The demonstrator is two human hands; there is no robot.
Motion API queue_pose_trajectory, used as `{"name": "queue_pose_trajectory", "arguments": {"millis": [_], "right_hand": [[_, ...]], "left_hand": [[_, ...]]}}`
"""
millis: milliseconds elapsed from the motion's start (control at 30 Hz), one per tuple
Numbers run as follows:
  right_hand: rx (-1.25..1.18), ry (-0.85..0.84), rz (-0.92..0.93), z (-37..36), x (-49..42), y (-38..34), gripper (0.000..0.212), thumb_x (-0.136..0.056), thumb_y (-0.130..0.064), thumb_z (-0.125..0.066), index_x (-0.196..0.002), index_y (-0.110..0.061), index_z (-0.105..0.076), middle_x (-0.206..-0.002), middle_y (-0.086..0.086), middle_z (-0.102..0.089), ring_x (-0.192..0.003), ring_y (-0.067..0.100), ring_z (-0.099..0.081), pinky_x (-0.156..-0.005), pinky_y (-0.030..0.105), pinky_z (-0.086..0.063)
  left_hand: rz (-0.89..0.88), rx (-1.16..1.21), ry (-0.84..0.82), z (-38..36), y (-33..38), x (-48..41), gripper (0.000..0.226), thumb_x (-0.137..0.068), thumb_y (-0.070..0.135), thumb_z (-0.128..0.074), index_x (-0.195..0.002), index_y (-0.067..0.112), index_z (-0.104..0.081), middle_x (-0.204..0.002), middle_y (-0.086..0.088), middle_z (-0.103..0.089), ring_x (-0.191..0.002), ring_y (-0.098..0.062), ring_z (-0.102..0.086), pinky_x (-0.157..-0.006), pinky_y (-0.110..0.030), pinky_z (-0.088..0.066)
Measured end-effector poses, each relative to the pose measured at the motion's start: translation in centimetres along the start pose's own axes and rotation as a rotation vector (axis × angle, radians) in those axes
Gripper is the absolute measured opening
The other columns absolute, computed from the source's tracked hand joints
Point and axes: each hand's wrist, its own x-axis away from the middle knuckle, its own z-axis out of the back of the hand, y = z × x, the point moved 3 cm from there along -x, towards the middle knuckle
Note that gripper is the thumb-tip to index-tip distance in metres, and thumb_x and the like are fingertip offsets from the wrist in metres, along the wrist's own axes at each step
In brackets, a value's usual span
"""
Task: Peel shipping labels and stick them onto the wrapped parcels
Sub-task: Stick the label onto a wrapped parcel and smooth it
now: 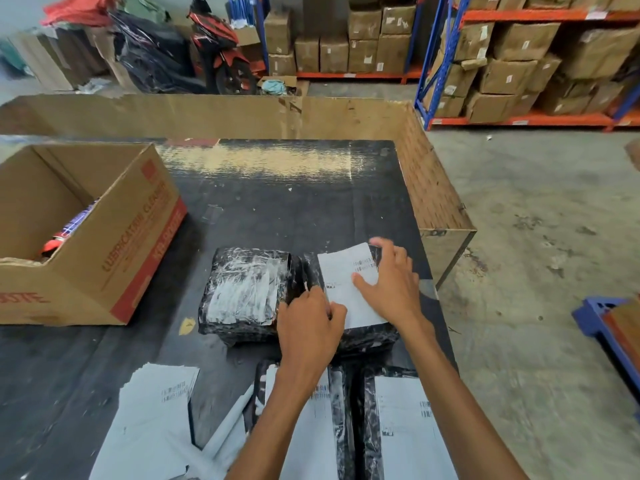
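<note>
Pressing a white rectangular shipping label (349,289) onto a black plastic-wrapped parcel (367,336) at the middle of the black tabletop (277,209).

Spreading the right hand (391,282) flat on the label, fingers wide and reaching to its far edge; pinching the label's near left edge with the left hand (308,327), fingers narrow. Touching the parcel's left side, lying: a second black wrapped parcel under glossy clear tape (246,292). Crowding the near edge, partly hidden under both forearms: two more black parcels bearing white labels (408,431). Lying at near left: a loose stack of white label sheets (152,420). Standing well apart at far left: an open brown cardboard box with red print (104,244). Walling the table's far and right edges: a tall brown cardboard sheet (429,188).
</note>
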Motion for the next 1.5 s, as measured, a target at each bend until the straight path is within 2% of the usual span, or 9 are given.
{"name": "queue_pose_trajectory", "arguments": {"millis": [167,267,333,567,700,833,1133,1333,1500], "right_hand": [[0.04,0.188,0.147,1.1,0.0,-0.3,0.055,-0.099,-0.023,-0.056,-0.15,-0.024,-0.038,-0.155,0.006,-0.039,-0.14,0.028,-0.039,-0.108,0.053,-0.04],[0.125,0.076,0.271,0.4,0.1,-0.8,0.048,-0.106,-0.026,-0.039,-0.154,-0.025,-0.035,-0.168,0.005,-0.022,-0.155,0.025,-0.019,-0.118,0.051,-0.025],[0.179,-0.051,0.241,-1.0,0.0,-0.2,0.052,-0.108,-0.034,-0.028,-0.16,-0.028,-0.021,-0.171,0.004,-0.006,-0.158,0.024,-0.002,-0.123,0.051,-0.02],[0.003,-0.083,0.11,-1.9,0.1,1.5,0.06,-0.106,-0.042,-0.035,-0.161,-0.032,-0.012,-0.171,0.001,0.009,-0.158,0.025,-0.007,-0.115,0.051,-0.037],[-0.052,-0.084,-0.176,-1.3,0.6,2.2,0.067,-0.104,-0.048,-0.037,-0.161,-0.023,-0.014,-0.17,0.012,-0.012,-0.153,0.036,-0.025,-0.114,0.054,-0.036],[-0.116,-0.114,-0.175,-0.1,0.8,1.1,0.063,-0.106,-0.04,-0.038,-0.16,-0.013,-0.019,-0.161,0.013,-0.038,-0.147,0.037,-0.034,-0.114,0.047,-0.034],[-0.277,0.03,0.056,5.0,7.3,0.1,0.07,-0.105,-0.04,-0.044,-0.162,-0.03,-0.005,-0.17,0.0,-0.017,-0.155,0.022,-0.02,-0.124,0.046,-0.023],[-0.295,0.106,0.007,6.1,17.9,2.9,0.063,-0.107,-0.036,-0.042,-0.162,-0.025,-0.013,-0.169,-0.008,-0.016,-0.156,0.007,-0.014,-0.126,0.033,-0.017],[-0.312,0.136,-0.122,5.6,22.2,6.6,0.059,-0.106,-0.032,-0.046,-0.16,-0.023,-0.024,-0.166,-0.006,-0.026,-0.153,0.009,-0.023,-0.126,0.039,-0.024]], "left_hand": [[0.013,0.094,0.078,1.1,-0.2,-0.8,0.02,-0.102,0.028,-0.045,-0.106,0.009,-0.05,-0.093,-0.006,-0.06,-0.08,-0.024,-0.054,-0.064,-0.034,-0.042],[-0.132,0.178,0.091,-0.3,-0.2,-1.9,0.039,-0.105,0.027,-0.038,-0.141,0.012,-0.044,-0.143,-0.009,-0.051,-0.132,-0.029,-0.047,-0.103,-0.041,-0.045],[-0.152,0.211,-0.02,-2.7,-0.5,-2.8,0.056,-0.107,0.034,-0.029,-0.159,0.012,-0.023,-0.169,-0.008,-0.016,-0.158,-0.025,-0.012,-0.125,-0.043,-0.023],[-0.001,0.599,-0.041,-4.9,-1.1,-2.6,0.072,-0.108,0.033,-0.041,-0.162,0.022,0.004,-0.168,0.007,0.023,-0.155,-0.007,0.019,-0.126,-0.032,0.002],[0.218,0.788,-0.135,-5.3,-1.1,-2.5,0.076,-0.105,0.036,-0.046,-0.162,0.026,0.003,-0.172,0.004,0.0,-0.158,-0.017,-0.006,-0.128,-0.045,-0.012],[0.26,0.863,-0.116,-4.9,-1.1,-2.3,0.073,-0.104,0.033,-0.048,-0.162,0.026,-0.005,-0.171,0.002,-0.015,-0.156,-0.02,-0.019,-0.126,-0.049,-0.022],[0.015,0.966,-0.043,0.6,0.5,1.3,0.073,-0.101,0.044,-0.051,-0.161,0.035,-0.011,-0.162,0.012,-0.038,-0.144,-0.011,-0.045,-0.115,-0.045,-0.044],[0.002,0.954,-0.176,0.8,2.2,10.8,0.071,-0.105,0.037,-0.048,-0.162,0.035,-0.004,-0.169,0.016,-0.018,-0.155,-0.007,-0.02,-0.126,-0.042,-0.025],[0.025,0.919,-0.287,-2.6,2.7,15.2,0.072,-0.104,0.044,-0.046,-0.161,0.038,-0.003,-0.169,0.014,-0.018,-0.155,-0.012,-0.021,-0.125,-0.047,-0.026]]}}
